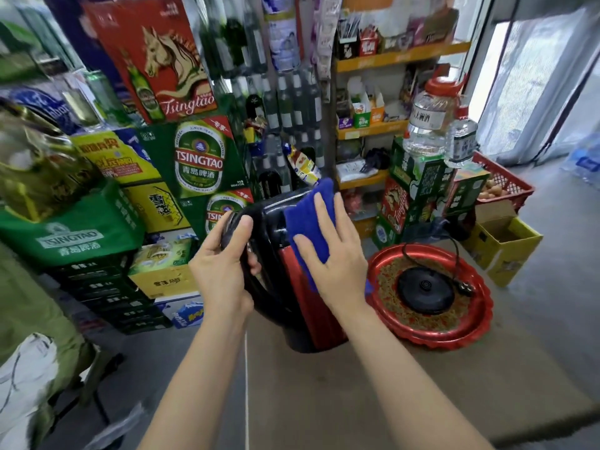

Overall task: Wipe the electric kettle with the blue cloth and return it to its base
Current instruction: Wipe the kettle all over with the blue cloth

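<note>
A red and black electric kettle (302, 306) is held in the air, tilted with its top away from me. My left hand (224, 267) grips its black handle. My right hand (334, 258) lies flat on the blue cloth (308, 222), pressing it against the kettle's upper side near the lid. The round black kettle base (425, 289) sits on a red tray (461, 332) to the right, its cord (454, 254) looping behind it and the plug lying beside it.
The tray rests on a brown cardboard surface (389, 401). Stacked Tsingtao beer crates (201, 164) stand behind the kettle. Orange shelves (373, 128) with small goods, large clear jugs (428, 118), a red plastic crate (503, 180) and a yellow box (506, 245) fill the right side.
</note>
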